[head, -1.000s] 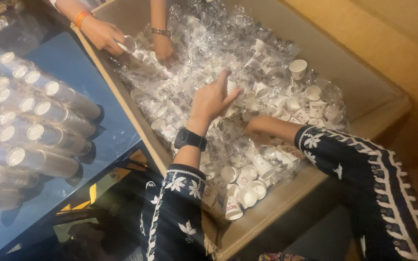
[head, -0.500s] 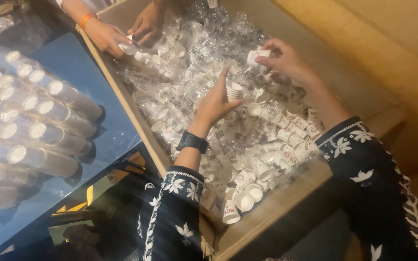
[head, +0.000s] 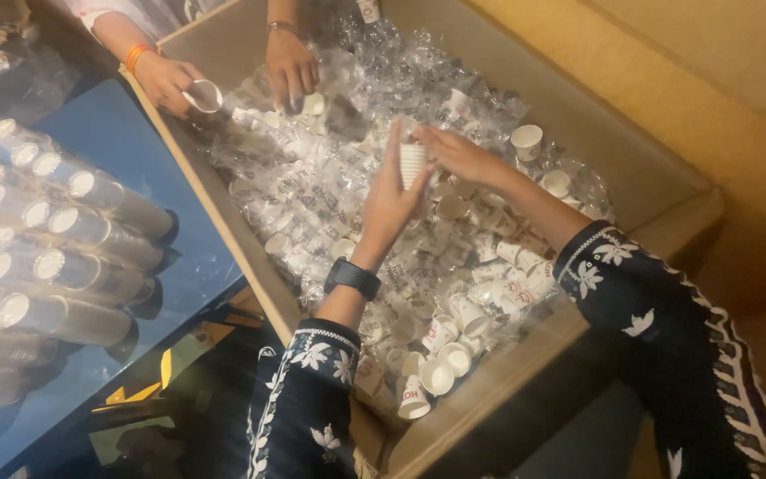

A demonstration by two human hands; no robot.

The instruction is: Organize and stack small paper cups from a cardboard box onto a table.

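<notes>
Your left hand (head: 389, 206) and right hand (head: 456, 155) meet over the middle of the cardboard box (head: 667, 191), fingers of both closed around one small white paper cup (head: 412, 164) held upright. Loose cups and crumpled clear wrappers (head: 312, 191) fill the box below; a co-worker's hands (head: 290, 66) sort at its far end.

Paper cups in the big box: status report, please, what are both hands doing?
Left hand and right hand together on one small white cup. Cardboard box full of loose cups. Another person's hands working the far end.

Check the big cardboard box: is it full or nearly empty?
Full. The cardboard box is heaped with small paper cups and clear plastic wrap; no bare bottom shows.
</notes>
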